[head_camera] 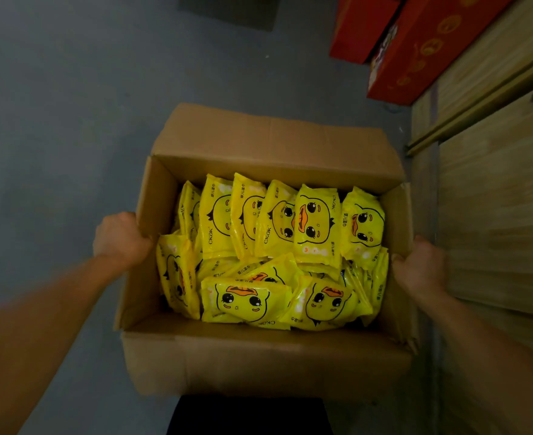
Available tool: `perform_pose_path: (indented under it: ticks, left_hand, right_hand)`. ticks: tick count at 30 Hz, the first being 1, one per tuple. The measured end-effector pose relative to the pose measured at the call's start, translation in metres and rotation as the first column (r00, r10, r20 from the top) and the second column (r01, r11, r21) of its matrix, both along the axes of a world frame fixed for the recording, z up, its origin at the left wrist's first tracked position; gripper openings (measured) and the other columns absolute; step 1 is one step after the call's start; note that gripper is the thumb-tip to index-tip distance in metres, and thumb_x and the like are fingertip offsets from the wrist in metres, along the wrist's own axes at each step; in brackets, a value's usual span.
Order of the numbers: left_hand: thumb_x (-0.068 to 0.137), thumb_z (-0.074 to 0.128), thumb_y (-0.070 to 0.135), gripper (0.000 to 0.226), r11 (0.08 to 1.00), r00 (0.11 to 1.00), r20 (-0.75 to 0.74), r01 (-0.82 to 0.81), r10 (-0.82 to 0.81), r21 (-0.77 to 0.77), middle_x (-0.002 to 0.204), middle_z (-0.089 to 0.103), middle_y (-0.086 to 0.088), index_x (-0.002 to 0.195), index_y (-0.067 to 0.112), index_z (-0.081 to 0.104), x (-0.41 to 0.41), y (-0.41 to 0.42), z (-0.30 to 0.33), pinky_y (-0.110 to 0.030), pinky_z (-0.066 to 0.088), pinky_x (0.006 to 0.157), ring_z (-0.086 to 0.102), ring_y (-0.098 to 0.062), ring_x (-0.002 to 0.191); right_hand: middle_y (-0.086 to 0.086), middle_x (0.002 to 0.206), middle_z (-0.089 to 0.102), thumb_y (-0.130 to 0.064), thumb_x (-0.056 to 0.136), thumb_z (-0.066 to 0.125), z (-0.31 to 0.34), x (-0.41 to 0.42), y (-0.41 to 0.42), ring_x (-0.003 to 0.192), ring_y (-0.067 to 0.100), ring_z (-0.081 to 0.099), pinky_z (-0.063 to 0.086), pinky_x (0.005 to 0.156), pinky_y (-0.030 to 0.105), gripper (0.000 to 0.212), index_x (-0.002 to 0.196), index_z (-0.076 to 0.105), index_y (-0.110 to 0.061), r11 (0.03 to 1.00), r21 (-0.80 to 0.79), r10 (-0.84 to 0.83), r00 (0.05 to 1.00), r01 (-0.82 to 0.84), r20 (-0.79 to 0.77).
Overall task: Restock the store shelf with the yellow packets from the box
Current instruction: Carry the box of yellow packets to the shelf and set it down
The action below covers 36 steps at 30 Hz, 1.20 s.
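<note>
Right now I'm at the carrying step, I'd say: both hands grip the open box (258, 356) by its side walls, and no packet has been picked yet. Far left is bare grey floor (55, 136). My left hand (119, 238) curls over the left wall, fingers closed on the cardboard edge with the tips hidden inside. Just past that edge the packets (274, 246) begin, yellow with a duck face, filling the box from wall to wall: a row standing on edge along the far side, others lying flat and jumbled nearer me. None touches a finger that I can see; the nearest sits just beside the left knuckles. My right hand (420, 266) clamps the right wall the same way, thumb over the rim. Beyond it stands a wooden unit (494, 199), with red cartons (415, 48) farther back. No open shelf shows, so next I judge the box must be set down near it, freeing one hand to lift a packet.
</note>
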<state>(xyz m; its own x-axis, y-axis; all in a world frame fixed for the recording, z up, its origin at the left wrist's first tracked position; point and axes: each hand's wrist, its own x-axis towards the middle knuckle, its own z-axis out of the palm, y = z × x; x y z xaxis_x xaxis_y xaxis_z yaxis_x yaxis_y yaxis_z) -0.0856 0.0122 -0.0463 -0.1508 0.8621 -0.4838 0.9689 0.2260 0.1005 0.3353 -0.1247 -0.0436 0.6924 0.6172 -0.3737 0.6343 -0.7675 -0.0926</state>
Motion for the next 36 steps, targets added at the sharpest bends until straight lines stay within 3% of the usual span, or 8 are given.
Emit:
perform_pose_path:
  ticks: [13, 26, 31, 36]
  left_hand:
    - [0.079, 0.070, 0.021, 0.033, 0.964, 0.962, -0.064, -0.266, 0.264, -0.015, 0.105, 0.063, -0.030, 0.099, -0.004, 0.066, -0.095, -0.059, 0.186, -0.045, 0.051, 0.082, 0.059, -0.046, 0.101]
    - [0.076, 0.069, 0.015, 0.015, 0.834, 0.835, 0.036, -0.550, 0.549, 0.052, 0.079, 0.063, -0.013, 0.085, 0.005, 0.063, -0.210, -0.154, 0.359, -0.036, 0.053, 0.066, 0.061, -0.031, 0.074]
    - [0.078, 0.068, 0.010, 0.015, 0.779, 0.781, 0.067, -0.624, 0.621, 0.061, 0.064, 0.055, -0.007, 0.068, 0.007, 0.056, -0.266, -0.179, 0.401, -0.033, 0.050, 0.061, 0.057, -0.024, 0.062]
    - [0.075, 0.067, 0.011, 0.010, 0.760, 0.766, 0.032, -0.641, 0.642, 0.103, 0.063, 0.050, -0.007, 0.075, 0.005, 0.060, -0.335, -0.196, 0.440, -0.033, 0.046, 0.062, 0.058, -0.031, 0.072]
  right_hand:
    - [0.031, 0.099, 0.063, -0.014, 0.080, 0.068, 0.190, -0.073, 0.050, 0.095, 0.045, 0.060, 0.052, 0.080, 0.047, 0.031, 0.103, 0.056, 0.005, 0.948, 0.008, 0.319, 0.948, -0.319, -0.012]
    - [0.028, 0.108, 0.059, -0.016, 0.081, 0.067, 0.373, -0.198, 0.113, 0.102, 0.045, 0.057, 0.048, 0.080, 0.040, 0.036, 0.111, 0.053, -0.001, 0.786, 0.016, 0.616, 0.786, -0.618, 0.050]
    - [0.027, 0.109, 0.057, -0.013, 0.080, 0.066, 0.428, -0.272, 0.128, 0.102, 0.044, 0.056, 0.048, 0.078, 0.039, 0.035, 0.111, 0.054, -0.004, 0.726, 0.040, 0.685, 0.727, -0.686, 0.036]
    - [0.009, 0.082, 0.047, -0.008, 0.080, 0.062, 0.471, -0.346, 0.142, 0.079, 0.030, 0.051, 0.042, 0.065, 0.032, 0.029, 0.108, 0.055, -0.008, 0.674, 0.068, 0.736, 0.677, -0.735, 0.023]
